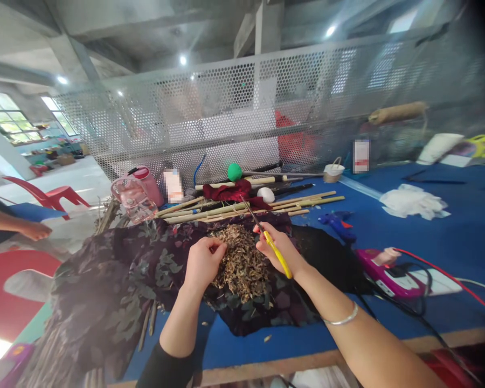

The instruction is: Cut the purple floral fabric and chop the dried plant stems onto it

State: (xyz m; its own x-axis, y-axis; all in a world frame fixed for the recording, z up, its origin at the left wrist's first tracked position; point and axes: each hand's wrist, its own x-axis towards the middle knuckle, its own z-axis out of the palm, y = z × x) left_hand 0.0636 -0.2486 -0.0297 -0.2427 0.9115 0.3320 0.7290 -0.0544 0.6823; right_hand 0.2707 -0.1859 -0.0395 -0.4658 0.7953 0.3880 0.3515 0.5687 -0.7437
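Observation:
A heap of chopped dried plant bits (244, 269) lies on a dark floral cloth (121, 302) in front of me. My left hand (204, 261) is at the heap's left side, its thumb and fingers pinched together; whatever may be between them is too small to make out. On the other side of the heap, my right hand (281, 250) grips a pair of scissors (275, 251) with yellow handles. The blades point up and away, toward a dark red cloth (230, 192). A bracelet circles my right wrist.
Behind the heap lie thin sticks (303, 203), a green ball (235, 172) and a pink bag (139, 188). Right are a blue glue gun (339, 226), a purple power strip (392, 277) with cables, and white gloves (414, 202). Another person's hand (36, 230) shows far left.

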